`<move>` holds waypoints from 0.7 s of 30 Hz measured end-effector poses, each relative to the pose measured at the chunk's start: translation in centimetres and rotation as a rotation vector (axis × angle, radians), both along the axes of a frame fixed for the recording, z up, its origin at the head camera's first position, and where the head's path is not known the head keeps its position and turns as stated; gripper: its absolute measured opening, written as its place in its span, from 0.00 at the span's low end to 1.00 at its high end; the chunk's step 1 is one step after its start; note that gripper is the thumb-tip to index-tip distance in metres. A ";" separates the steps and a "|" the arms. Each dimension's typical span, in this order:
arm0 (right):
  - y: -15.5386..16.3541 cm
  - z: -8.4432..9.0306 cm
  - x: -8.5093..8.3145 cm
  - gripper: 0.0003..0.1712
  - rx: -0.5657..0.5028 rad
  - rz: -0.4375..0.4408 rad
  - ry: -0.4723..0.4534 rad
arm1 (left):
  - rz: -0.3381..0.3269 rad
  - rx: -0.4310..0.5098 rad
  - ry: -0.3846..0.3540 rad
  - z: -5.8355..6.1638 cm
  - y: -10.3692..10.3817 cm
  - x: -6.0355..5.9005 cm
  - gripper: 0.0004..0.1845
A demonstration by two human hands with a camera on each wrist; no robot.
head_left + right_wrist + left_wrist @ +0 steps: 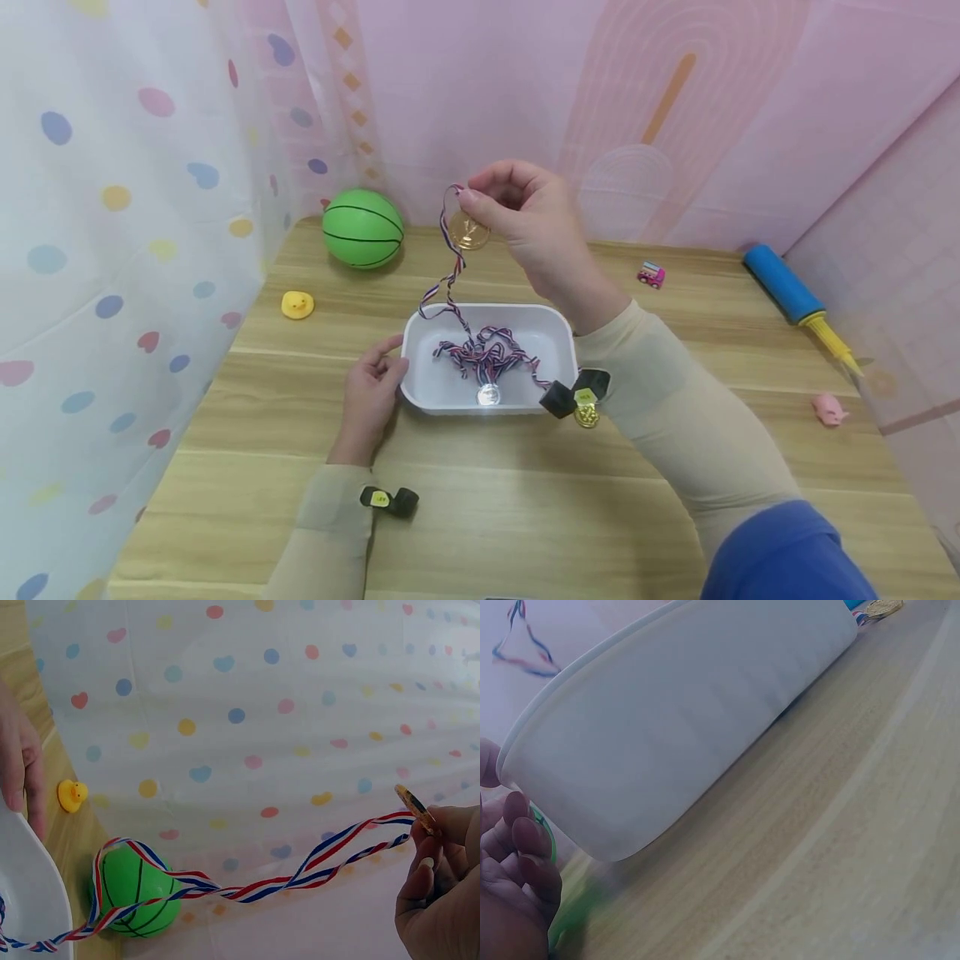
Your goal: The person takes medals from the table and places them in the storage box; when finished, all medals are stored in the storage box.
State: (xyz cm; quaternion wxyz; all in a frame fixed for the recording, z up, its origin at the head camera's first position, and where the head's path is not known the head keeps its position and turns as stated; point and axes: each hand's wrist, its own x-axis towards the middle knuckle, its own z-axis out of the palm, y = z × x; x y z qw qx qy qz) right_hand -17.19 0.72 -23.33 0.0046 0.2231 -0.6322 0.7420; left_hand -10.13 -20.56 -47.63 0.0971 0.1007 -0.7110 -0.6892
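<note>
- right hand (pixel 528 221) is pinching a gold medal (pixel 468 231) by its rim between thumb and fingertips, lifting it above the far edge of the white tray (pixel 562 333), which is sitting near the middle of the table (pixel 525 500).
- its striped ribbon (pixel 450 283) is trailing down from the medal over the tray's far left rim and joining a tangled heap of ribbons (pixel 483 354) inside; in the right wrist view the ribbon (pixel 225 889) is hanging slack and twisted.
- left hand (pixel 371 396) is resting against the tray's left end, fingers loosely bent and touching the wall (pixel 667 750), steadying rather than gripping it.
- a silver medal (pixel 488 395) is lying at the tray's near wall; another gold medal (pixel 587 414) is sitting just outside the near right corner.
- judging by looks, the held medal is seeming light, stiff and smooth, so likely slippery at the faces; the rim or the ribbon loop is offering the surer hold. the ribbon is soft and prone to snagging in the heap.
- a green ball (pixel 363 228) is sitting at the far left corner, a yellow duck (pixel 297 305) at the left edge, a blue pump (pixel 795 292) toward the far right.
</note>
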 end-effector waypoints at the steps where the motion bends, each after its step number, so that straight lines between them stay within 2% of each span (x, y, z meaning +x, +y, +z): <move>1: -0.2 -0.1 0.0 0.05 0.006 0.001 0.001 | 0.000 -0.002 -0.002 0.0 0.0 0.0 0.18; 8: -1.7 -0.7 0.1 0.04 0.021 0.040 -0.020 | -0.002 -0.021 0.024 0.0 0.2 0.2 0.17; 14: -2.3 -1.3 0.5 0.04 0.038 0.094 -0.036 | 0.004 0.006 0.051 0.1 0.7 0.2 0.17; 17: -2.1 -2.0 0.4 0.05 0.094 0.085 -0.067 | 0.003 0.007 0.053 0.1 0.9 0.2 0.17; 21: -1.2 -4.0 -0.5 0.06 0.232 0.035 -0.142 | 0.004 -0.022 0.055 0.2 1.1 0.2 0.17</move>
